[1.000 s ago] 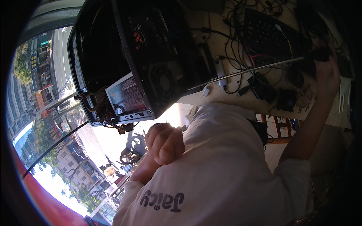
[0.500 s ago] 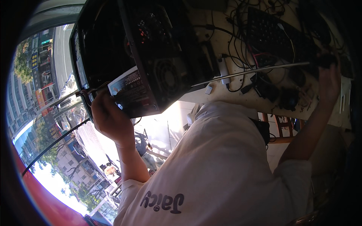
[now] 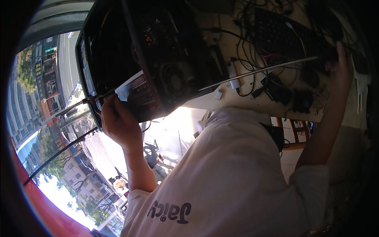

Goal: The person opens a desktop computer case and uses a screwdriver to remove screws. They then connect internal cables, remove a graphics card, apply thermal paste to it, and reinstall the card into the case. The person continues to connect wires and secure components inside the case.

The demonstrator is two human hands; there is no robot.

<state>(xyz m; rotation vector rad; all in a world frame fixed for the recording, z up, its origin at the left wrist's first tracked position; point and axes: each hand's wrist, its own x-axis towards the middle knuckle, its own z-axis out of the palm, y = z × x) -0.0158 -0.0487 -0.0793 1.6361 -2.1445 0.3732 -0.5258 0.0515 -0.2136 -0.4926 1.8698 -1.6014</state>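
Observation:
A black computer case (image 3: pixel 134 23) lies open before me. A power supply (image 3: pixel 137 93) with a pale printed label and a round fan grille sits at its near side. My left hand (image 3: pixel 120 122) is closed round the power supply's left end, beside a bundle of dark cables (image 3: pixel 94 100); its far fingers are hidden. Out at the right, my right hand (image 3: pixel 342 73) holds the dark handle of a long screwdriver (image 3: pixel 272 72), one finger stretched upward. The thin metal shaft runs leftward to the case's near right edge, where its tip is hard to make out in shadow.
On the table (image 3: pixel 252 103) lie a black keyboard (image 3: pixel 288 33), tangled cables (image 3: pixel 244 43), a white stick-shaped device (image 3: pixel 233 77), a small white block (image 3: pixel 218 95) and dark adapters (image 3: pixel 276 89). Below the table edge stands a wooden chair (image 3: pixel 296 132). Bright street scenery fills the left side.
The screwdriver's handle end has shifted slightly left and up, and my right hand's fingers have loosened and straightened. My left hand has moved slightly right, staying at the power supply.

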